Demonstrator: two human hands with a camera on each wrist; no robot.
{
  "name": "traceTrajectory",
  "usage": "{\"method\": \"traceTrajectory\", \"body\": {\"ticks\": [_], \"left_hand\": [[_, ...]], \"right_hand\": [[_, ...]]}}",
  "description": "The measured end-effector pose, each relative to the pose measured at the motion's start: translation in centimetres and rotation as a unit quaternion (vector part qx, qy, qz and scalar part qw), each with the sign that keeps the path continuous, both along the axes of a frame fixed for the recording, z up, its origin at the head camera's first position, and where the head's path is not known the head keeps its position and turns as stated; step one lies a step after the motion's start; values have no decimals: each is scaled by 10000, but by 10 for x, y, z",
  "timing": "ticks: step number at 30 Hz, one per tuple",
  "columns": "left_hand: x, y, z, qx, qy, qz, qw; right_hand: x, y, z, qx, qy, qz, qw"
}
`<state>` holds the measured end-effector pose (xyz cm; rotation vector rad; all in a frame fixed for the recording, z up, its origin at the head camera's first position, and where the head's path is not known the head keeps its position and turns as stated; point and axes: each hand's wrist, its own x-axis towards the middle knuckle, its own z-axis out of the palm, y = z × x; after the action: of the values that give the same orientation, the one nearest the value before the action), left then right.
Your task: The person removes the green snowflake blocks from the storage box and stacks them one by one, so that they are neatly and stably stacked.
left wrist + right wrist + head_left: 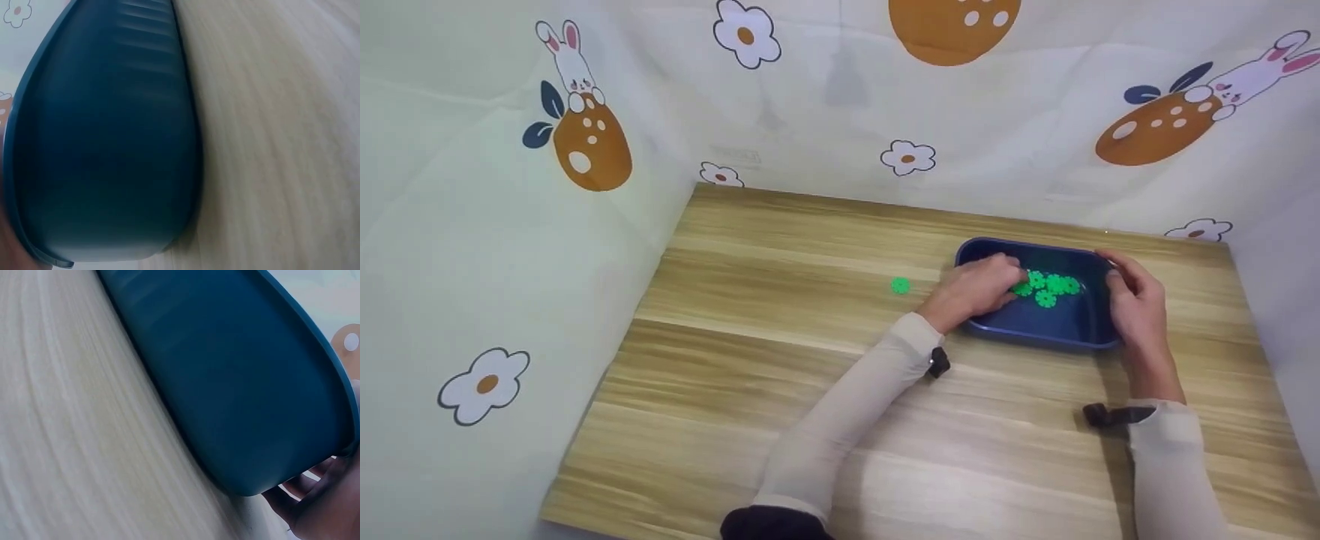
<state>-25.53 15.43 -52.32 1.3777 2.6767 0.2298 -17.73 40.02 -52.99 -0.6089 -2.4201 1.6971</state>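
A deep blue plastic tray (1042, 332) stands on the table, holding several small green notched discs (1045, 298) shaped like flowers. My left hand (976, 285) reaches in over the tray's left side, fingers bent down and pinching a green disc (1023, 288) at the pile's left edge. At the opposite end, my right hand (1140, 300) grips the rim, thumb on the inner side. In the right wrist view, fingers (304, 486) curl round the outside of the tray (225, 382). The left wrist view shows mostly the tray's outer wall (112, 140); the left fingertips are hidden there.
One loose green disc (900, 286) lies on the wooden table (750, 300), left of the tray. Pale printed cloth (825, 112) rises behind the table and along both sides. Wrist cameras (939, 362) are strapped at both sleeves.
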Motion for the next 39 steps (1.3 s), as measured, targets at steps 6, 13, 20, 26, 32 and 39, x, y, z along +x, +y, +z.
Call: {"method": "traceTrajectory", "body": {"ticks": [6, 13, 20, 26, 32, 39], "left_hand": [[1, -2, 0, 109, 133, 41, 9998], [3, -3, 0, 171, 121, 188, 9996], [4, -3, -1, 176, 101, 245, 9995], [4, -4, 0, 120, 80, 204, 9997], [3, -5, 1, 272, 83, 60, 9996], [3, -8, 1, 806, 294, -89, 9963]], "right_hand": [[1, 0, -1, 129, 202, -6, 9997], [2, 0, -2, 115, 268, 56, 9996], [1, 0, -3, 45, 254, 44, 9997], [1, 0, -2, 57, 254, 73, 9996], [1, -1, 1, -109, 95, 59, 9999], [2, 0, 0, 23, 69, -7, 10000]]}}
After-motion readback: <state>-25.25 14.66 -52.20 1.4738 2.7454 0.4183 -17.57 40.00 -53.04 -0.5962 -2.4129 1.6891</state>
